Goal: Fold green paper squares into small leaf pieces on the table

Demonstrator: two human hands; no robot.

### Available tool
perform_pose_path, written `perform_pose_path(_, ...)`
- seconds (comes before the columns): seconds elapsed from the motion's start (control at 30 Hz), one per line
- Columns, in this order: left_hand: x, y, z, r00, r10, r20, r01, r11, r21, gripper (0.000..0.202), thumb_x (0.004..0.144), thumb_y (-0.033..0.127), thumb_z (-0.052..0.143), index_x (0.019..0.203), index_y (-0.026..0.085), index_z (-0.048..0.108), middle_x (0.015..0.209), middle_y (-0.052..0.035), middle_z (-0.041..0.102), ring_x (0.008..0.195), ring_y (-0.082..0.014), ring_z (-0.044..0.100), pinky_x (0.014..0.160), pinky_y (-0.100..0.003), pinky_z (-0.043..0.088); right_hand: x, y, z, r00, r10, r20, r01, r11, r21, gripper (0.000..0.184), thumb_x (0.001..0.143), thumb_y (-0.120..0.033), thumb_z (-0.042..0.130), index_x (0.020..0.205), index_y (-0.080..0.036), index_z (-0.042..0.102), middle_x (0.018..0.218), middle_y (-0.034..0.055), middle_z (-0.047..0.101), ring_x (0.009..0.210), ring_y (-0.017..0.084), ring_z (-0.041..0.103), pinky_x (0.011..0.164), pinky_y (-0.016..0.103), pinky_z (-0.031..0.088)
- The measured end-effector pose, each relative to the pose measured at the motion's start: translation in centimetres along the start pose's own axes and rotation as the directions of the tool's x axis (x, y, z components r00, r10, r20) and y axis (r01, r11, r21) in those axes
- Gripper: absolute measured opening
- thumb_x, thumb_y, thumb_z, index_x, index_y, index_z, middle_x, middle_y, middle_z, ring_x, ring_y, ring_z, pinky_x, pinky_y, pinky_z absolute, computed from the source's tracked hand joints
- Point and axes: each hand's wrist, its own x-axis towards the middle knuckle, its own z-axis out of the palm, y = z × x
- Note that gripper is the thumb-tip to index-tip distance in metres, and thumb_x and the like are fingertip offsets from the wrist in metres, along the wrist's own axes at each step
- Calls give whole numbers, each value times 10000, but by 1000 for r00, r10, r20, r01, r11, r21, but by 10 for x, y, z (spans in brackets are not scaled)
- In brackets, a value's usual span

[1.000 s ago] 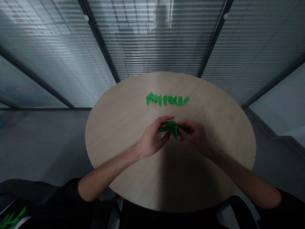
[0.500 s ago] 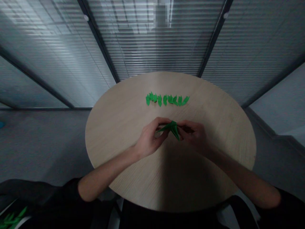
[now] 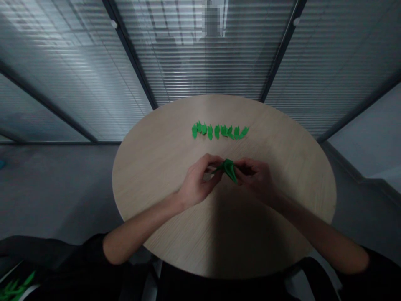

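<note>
Both my hands are over the near middle of the round wooden table [image 3: 282,175]. My left hand [image 3: 200,177] and my right hand [image 3: 253,175] pinch a folded piece of green origami paper [image 3: 228,169] between them. Its pointed tip hangs down and to the right, and my fingers hide part of it. Farther across the table, a row of several small folded green paper pieces [image 3: 219,131] lies apart from both hands. My left hand is nearer to that row's left end.
Slatted blinds behind glass partitions [image 3: 203,54] with dark frames stand beyond the table. Grey floor [image 3: 56,188] surrounds it. More green paper pieces [image 3: 14,288] lie at the bottom left corner, on a dark surface beside my body.
The green paper's left point now reaches less far out from my fingers. My hands have drawn slightly closer around it, and the row on the table has not moved.
</note>
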Motion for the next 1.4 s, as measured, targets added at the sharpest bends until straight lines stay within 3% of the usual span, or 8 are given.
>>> perform_pose_path(0.1, -1, -6, 0, 998, -39, -46, 38, 999, -20, 212, 966, 168, 620, 1170, 209, 580, 1055, -59, 725, 937, -152, 734, 772, -265, 626, -1, -2, -2, 999, -21, 30, 22, 998, -53, 301, 954, -461, 663, 977, -178, 764, 751, 34, 728, 574, 119, 608, 513, 227, 481)
perform_pose_path(0.23, -1, -10, 1, 995, -55, -78, 49, 996, -74, 176, 980, 179, 603, 1140, 225, 546, 992, -40, 709, 859, -140, 719, 742, -266, 618, -3, -5, -4, 999, -24, 48, 29, 995, -98, 408, 1041, -467, 522, 900, -172, 767, 668, 17, 668, 512, 99, 545, 479, 221, 418)
perform_pose_path(0.37, 1, -7, -2, 997, 28, -66, -28, 1000, -11, 107, 978, 142, 595, 1052, 219, 579, 1035, -57, 693, 939, -164, 696, 851, -339, 606, -1, -8, -2, 998, 14, 58, -10, 998, -61, 463, 1041, -506, 530, 800, -173, 744, 580, -4, 599, 482, 97, 521, 468, 225, 398)
perform_pose_path(0.57, 7, -3, -8, 980, 172, -104, -150, 970, 190, 207, 957, 77, 605, 1105, 218, 639, 1208, -90, 626, 1148, -211, 623, 988, -416, 546, 5, -12, 0, 997, 77, 29, -79, 992, 96, 443, 982, -546, 609, 782, -169, 726, 744, 42, 733, 460, 79, 529, 426, 211, 432)
perform_pose_path(0.83, 6, 0, -7, 980, 160, -117, -128, 962, 241, 285, 993, 78, 521, 1207, 221, 642, 954, -44, 628, 866, -166, 615, 773, -324, 550, 9, -14, -1, 992, 115, -57, -106, 985, 139, 404, 930, -543, 678, 801, -165, 734, 710, 41, 737, 428, 72, 522, 383, 195, 433)
perform_pose_path(1.03, 1, -1, -6, 977, 215, -8, -210, 961, 180, 474, 839, 78, 632, 1295, 183, 556, 1054, -72, 660, 858, -165, 640, 728, -311, 571, 9, -13, 1, 986, 159, -50, -146, 970, 196, 382, 904, -534, 715, 861, -157, 757, 705, 32, 729, 418, 70, 535, 377, 191, 446)
perform_pose_path(1.3, 1, -2, -4, 992, 59, -108, -47, 993, 106, 124, 983, 167, 630, 1102, 199, 645, 1020, -57, 702, 897, -155, 699, 784, -302, 606, 3, -14, 0, 990, 74, 122, -95, 980, 173, 365, 977, -500, 622, 940, -162, 755, 792, 52, 757, 468, 81, 566, 434, 211, 483)
perform_pose_path(1.4, 3, -4, -2, 985, -88, -148, 80, 995, -60, 98, 983, 217, 647, 1078, 195, 653, 969, -51, 712, 825, -146, 707, 732, -278, 607, 2, -12, -2, 999, 1, 40, -3, 997, 72, 255, 944, -417, 691, 888, -172, 737, 699, 12, 700, 506, 80, 552, 464, 197, 457)
